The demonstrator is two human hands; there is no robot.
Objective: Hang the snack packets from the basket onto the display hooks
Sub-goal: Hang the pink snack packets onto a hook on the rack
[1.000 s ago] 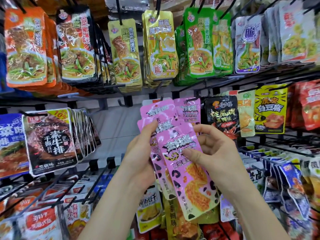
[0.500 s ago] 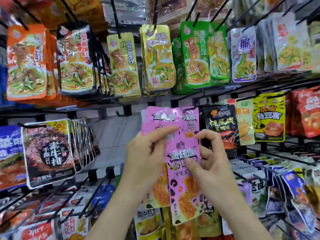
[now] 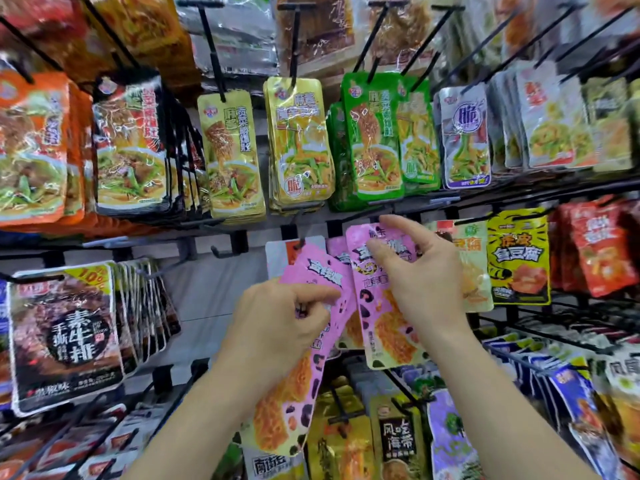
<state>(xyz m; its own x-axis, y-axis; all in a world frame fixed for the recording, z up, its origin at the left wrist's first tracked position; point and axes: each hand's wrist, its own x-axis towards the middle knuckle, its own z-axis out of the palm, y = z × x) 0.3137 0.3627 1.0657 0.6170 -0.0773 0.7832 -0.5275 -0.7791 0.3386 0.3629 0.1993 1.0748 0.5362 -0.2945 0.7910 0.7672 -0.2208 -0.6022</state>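
My left hand (image 3: 277, 320) grips a small stack of pink snack packets (image 3: 311, 344), tilted so their tops lean to the upper right. My right hand (image 3: 419, 278) holds a single pink packet (image 3: 370, 306) upright, thumb on its front and forefinger at its top edge. That top edge sits just under the black shelf rail, at the hook (image 3: 341, 233) where more pink packets (image 3: 336, 247) hang behind. The hook tip itself is hidden by the packet. No basket is in view.
Black wire hooks carry rows of packets all around: yellow (image 3: 298, 143) and green (image 3: 374, 136) ones above, a dark beef-style packet (image 3: 65, 334) at left, a yellow tiger-print packet (image 3: 517, 258) at right. An unused hook (image 3: 225, 251) sticks out left of the pink ones.
My right hand has lifted one pink packet away from the stack and up to the hook. My left hand has dropped slightly and tilted the remaining packets.
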